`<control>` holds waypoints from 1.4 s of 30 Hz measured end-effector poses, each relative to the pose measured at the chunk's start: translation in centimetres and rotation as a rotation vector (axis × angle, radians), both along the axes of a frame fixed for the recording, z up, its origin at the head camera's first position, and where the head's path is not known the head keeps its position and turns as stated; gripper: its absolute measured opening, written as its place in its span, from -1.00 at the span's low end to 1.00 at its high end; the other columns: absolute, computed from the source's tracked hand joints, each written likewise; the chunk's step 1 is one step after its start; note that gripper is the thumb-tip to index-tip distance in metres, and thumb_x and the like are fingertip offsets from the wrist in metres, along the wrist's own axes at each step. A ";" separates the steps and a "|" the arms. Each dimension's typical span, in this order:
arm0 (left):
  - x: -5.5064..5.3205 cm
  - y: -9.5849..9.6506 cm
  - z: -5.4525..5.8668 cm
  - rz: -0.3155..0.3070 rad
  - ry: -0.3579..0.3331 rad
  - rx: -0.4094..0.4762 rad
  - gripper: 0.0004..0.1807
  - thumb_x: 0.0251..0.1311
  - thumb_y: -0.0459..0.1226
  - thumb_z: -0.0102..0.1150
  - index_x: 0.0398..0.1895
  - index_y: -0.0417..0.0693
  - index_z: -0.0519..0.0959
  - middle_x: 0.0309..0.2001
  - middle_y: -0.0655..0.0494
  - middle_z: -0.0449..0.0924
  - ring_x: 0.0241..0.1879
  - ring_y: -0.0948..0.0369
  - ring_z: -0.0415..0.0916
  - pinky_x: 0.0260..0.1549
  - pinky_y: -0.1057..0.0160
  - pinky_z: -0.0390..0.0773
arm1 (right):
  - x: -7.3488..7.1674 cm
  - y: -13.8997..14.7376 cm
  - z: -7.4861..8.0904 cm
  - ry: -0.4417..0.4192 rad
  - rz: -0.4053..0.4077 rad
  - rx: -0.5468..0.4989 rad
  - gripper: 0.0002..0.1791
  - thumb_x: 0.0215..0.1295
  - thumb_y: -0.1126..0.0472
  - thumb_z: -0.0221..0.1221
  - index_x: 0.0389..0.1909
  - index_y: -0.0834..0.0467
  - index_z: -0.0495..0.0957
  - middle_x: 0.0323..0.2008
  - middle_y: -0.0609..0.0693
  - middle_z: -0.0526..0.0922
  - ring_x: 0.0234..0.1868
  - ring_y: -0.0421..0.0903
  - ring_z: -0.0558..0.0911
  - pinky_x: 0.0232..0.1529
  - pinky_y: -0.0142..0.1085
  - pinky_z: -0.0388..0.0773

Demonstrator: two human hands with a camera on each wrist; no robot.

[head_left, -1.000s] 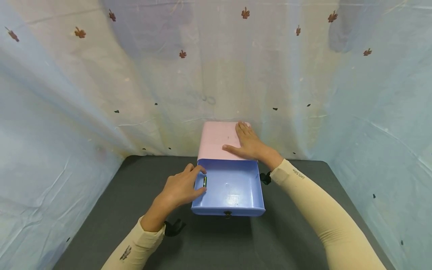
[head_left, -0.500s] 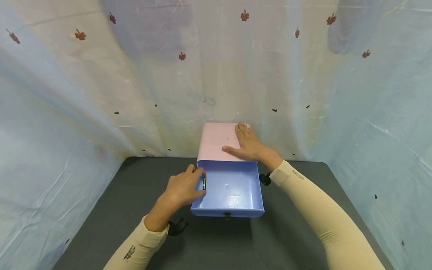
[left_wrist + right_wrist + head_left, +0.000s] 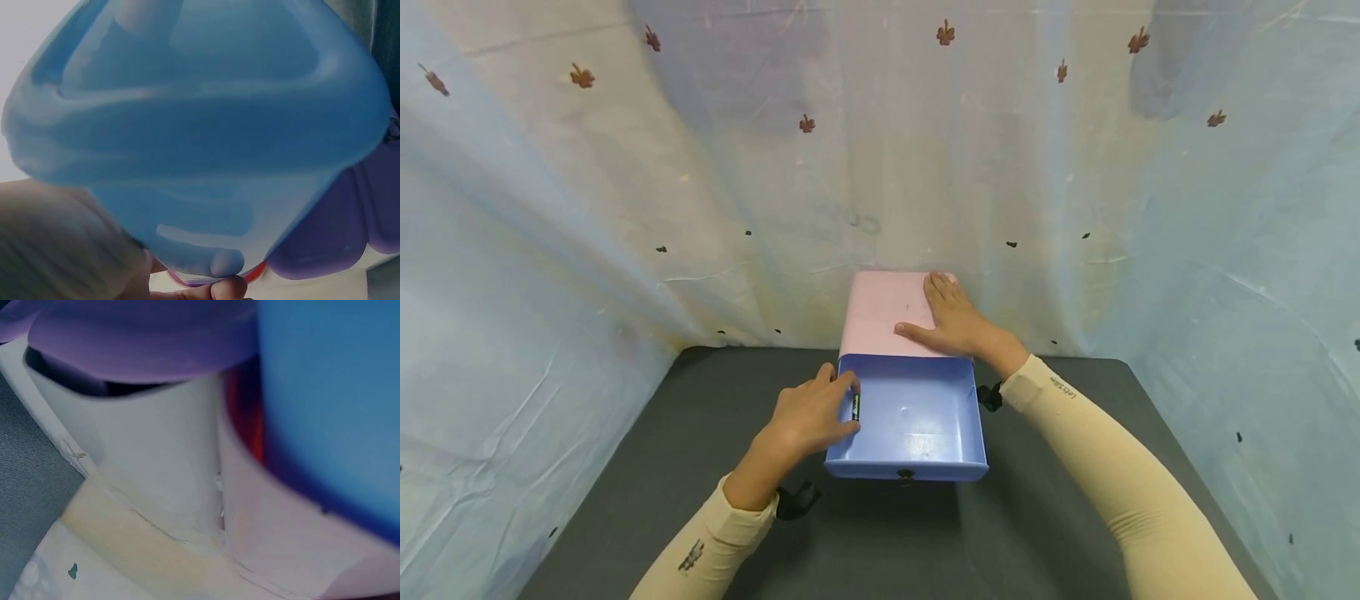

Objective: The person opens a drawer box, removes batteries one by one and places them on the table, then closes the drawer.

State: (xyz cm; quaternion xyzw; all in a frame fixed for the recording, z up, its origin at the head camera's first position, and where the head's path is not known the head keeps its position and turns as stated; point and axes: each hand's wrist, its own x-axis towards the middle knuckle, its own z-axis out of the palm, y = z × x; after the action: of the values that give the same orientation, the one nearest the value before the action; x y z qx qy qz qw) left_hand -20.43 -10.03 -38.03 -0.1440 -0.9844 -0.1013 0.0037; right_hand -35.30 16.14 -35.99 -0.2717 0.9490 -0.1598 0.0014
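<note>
From the head camera, a person in cream sleeves is working at a dark grey desk (image 3: 625, 467) hung round with pale blue cloth dotted with small brown flowers (image 3: 550, 208). A pale pink rectangular plastic box (image 3: 883, 312) is standing at the back of the desk, touching the cloth, and its blue plastic drawer (image 3: 917, 417) is sticking out towards the person, pulled well open. The left hand (image 3: 808, 417) is resting at the drawer's left wall, its thumb and fingers (image 3: 842, 383) curling over the rim and pinching a small black cylindrical battery with a green and yellow band (image 3: 855, 407), which is standing roughly upright just inside that left wall. The right hand (image 3: 955, 321) is lying flat on top of the pink box, towards its right side, fingers straight and slightly spread, pressing down and holding nothing. A small dark knob (image 3: 906, 477) is showing at the middle of the drawer's front edge.

The left wrist camera is showing a blurred blue shape (image 3: 200, 125) filling most of the frame, too close to make out, with a fingertip at the bottom edge.

The right wrist camera is showing only blurred patches of purple, blue, white and cream; nothing there can be told apart.
</note>
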 end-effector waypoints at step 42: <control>-0.6 -6.5 -1.1 -0.136 0.075 0.462 -0.50 0.39 -0.06 0.47 0.29 0.10 0.53 -0.18 0.17 0.38 -0.32 0.22 0.39 -0.35 0.22 0.43 | 0.1 -0.2 -0.1 -0.009 -0.013 0.013 0.30 0.46 -0.58 -0.06 0.71 0.34 -0.32 0.73 0.27 -0.37 0.74 0.10 -0.38 0.68 -0.05 -0.44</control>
State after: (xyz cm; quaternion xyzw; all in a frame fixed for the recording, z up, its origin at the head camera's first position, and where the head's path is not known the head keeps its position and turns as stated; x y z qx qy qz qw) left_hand -21.06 -16.50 -39.15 -0.2091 -0.9223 -0.3182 0.0661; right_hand -35.24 15.98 -36.05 -0.2648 0.9517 -0.1551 0.0064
